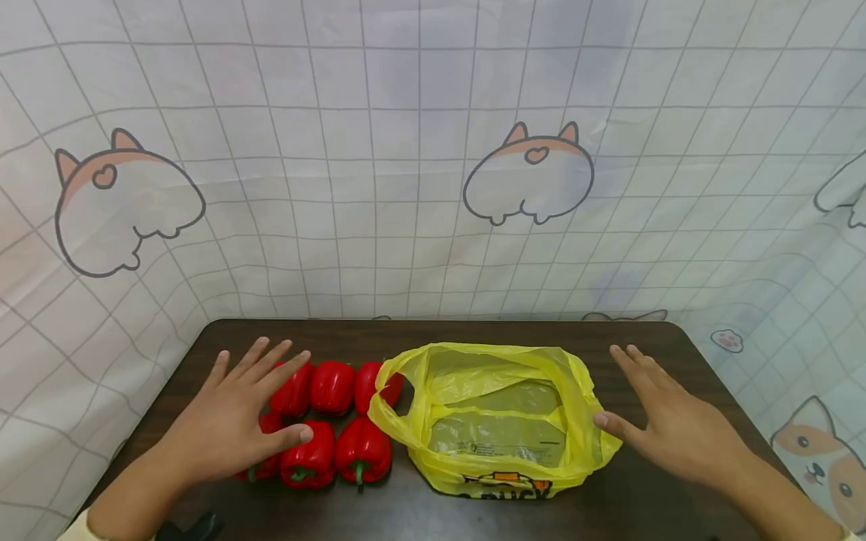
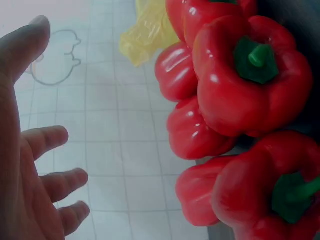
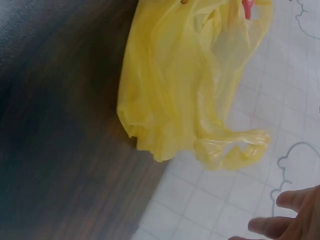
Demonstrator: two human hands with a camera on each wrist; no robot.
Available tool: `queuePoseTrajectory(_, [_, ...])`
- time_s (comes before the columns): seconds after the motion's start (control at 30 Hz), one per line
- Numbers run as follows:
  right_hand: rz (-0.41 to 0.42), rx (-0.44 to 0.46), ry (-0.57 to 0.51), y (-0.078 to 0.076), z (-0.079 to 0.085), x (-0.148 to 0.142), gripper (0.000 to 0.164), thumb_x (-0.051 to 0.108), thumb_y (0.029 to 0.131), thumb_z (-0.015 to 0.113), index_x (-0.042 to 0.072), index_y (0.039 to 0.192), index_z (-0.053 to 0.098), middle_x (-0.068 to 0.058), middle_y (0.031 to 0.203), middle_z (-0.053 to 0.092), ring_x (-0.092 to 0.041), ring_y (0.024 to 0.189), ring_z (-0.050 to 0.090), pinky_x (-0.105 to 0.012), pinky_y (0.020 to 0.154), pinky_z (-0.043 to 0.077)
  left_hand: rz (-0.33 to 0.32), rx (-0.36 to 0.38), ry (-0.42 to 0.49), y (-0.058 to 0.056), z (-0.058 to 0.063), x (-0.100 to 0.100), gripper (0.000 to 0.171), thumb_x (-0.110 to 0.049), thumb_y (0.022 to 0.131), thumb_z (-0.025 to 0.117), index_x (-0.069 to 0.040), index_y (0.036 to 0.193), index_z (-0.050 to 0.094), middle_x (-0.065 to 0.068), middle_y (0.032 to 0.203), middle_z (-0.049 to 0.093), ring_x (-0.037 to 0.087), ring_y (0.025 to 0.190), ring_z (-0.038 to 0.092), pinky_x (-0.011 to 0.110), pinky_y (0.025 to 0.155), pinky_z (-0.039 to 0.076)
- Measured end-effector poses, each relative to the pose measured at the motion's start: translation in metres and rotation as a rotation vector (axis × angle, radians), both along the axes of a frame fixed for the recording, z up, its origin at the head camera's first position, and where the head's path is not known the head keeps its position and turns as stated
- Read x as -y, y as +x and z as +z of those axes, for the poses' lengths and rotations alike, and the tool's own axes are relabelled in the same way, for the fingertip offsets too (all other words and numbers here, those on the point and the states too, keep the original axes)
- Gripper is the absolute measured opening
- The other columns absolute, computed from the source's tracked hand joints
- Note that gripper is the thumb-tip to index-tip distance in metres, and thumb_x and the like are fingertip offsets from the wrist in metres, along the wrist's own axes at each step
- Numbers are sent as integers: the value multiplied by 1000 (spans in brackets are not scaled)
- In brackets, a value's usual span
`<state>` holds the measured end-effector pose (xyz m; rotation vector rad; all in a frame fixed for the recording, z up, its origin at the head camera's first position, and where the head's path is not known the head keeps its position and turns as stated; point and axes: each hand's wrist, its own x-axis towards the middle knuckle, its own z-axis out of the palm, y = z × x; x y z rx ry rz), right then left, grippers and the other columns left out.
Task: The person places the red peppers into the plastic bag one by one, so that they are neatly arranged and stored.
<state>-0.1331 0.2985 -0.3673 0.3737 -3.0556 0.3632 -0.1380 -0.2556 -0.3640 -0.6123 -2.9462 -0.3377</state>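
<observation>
Several glossy red bell peppers with green stems lie in two rows on the left of the table; one front pepper (image 1: 363, 449) is beside the bag. My left hand (image 1: 226, 424) is spread over the leftmost peppers and overlaps them in the head view; its fingers hold nothing. A yellow plastic bag (image 1: 422, 460) stands with its mouth wide apart, right of the peppers, with dark print on its front. One bag handle loops over toward a back pepper (image 1: 368, 385). To the bag's right, my right hand (image 1: 686, 432) is spread and empty, thumb tip close to the rim.
Everything stands on a dark brown table (image 1: 643, 496) with rounded back corners. A white grid-patterned cloth (image 1: 379, 225) with cartoon dogs hangs behind it and at both sides. At the lower left edge lies a small black object (image 1: 192, 528).
</observation>
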Motion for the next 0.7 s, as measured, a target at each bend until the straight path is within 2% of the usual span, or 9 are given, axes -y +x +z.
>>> queuePoseTrajectory(0.07, [-2,-8,-10,0,-4,-1,98,65,96,58,20,166,6,-22,165,23,-57,132,43,-35,42,41,-6,3,26,0,-2,2,91,-72,87,64,-20,158,41,13,164,31,43,153,15,68,118,-3])
queuePoseTrajectory(0.17, [-6,-26,-17,1,-8,-2,97,64,96,59,16,166,12,-26,160,33,-57,127,48,-47,53,52,-21,7,71,1,-6,5,89,-67,85,71,-18,155,45,14,163,34,45,151,19,68,118,1])
queuePoseTrajectory(0.3, [-22,-34,-26,3,-14,-2,95,65,95,59,14,165,19,-28,154,41,-58,124,50,-64,67,54,-26,21,116,2,-12,12,89,-63,83,76,-16,153,48,14,161,36,46,150,22,68,118,6])
queuePoseTrajectory(0.53, [-38,-17,-73,6,-24,-2,92,64,95,60,11,162,26,-27,153,43,-57,123,52,-68,75,52,-59,28,177,4,-24,28,88,-59,81,81,-14,151,50,12,159,40,48,147,27,72,114,18])
queuePoseTrajectory(0.7, [-53,10,-109,10,-32,-3,91,63,96,59,8,162,27,-29,153,42,-58,126,49,-72,81,48,-67,61,222,6,-31,38,88,-55,81,82,-14,151,49,12,157,42,48,146,28,73,112,20])
